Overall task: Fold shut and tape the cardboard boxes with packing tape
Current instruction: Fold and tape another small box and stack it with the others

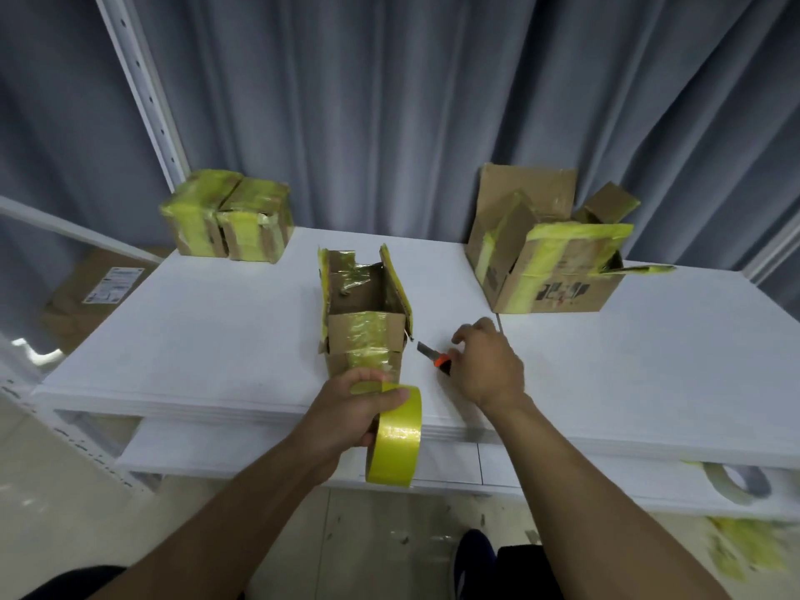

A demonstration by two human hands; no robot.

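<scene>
Head view, near to far. Left hand (350,409) clenched round tape (396,435), roll on edge, hanging just off table's (216,331) front edge, directly in front of box (368,313). Right hand (489,365) a little further in, over the table's front middle, fingers curled round knife (435,359) handle. Blade tip aimed left and away, toward box's near right corner, just short of it.

Box standing near front edge at mid-width, just beyond left hand, ahead and left of right hand. Top open: two long side flaps upright, near short flap seemingly folded in under old yellow tape, far end ragged with tape scraps. Long axis running front to back, straight away from the body, top seam therefore lying the same way. Left hand nearer and on that axis line; right hand off to box's right side.

Judged next: both hands full, so knife probably to be set down before pressing side flaps together, then tape drawn along the axis from near end to far.

Further back, at far left corner, two taped boxes (225,218) side by side, touching. At far right, big box (550,262), flaps up, not yet shut. Low right, under table's edge, spare roll (736,482) on a lower shelf. Behind all, grey curtain (389,101).
</scene>
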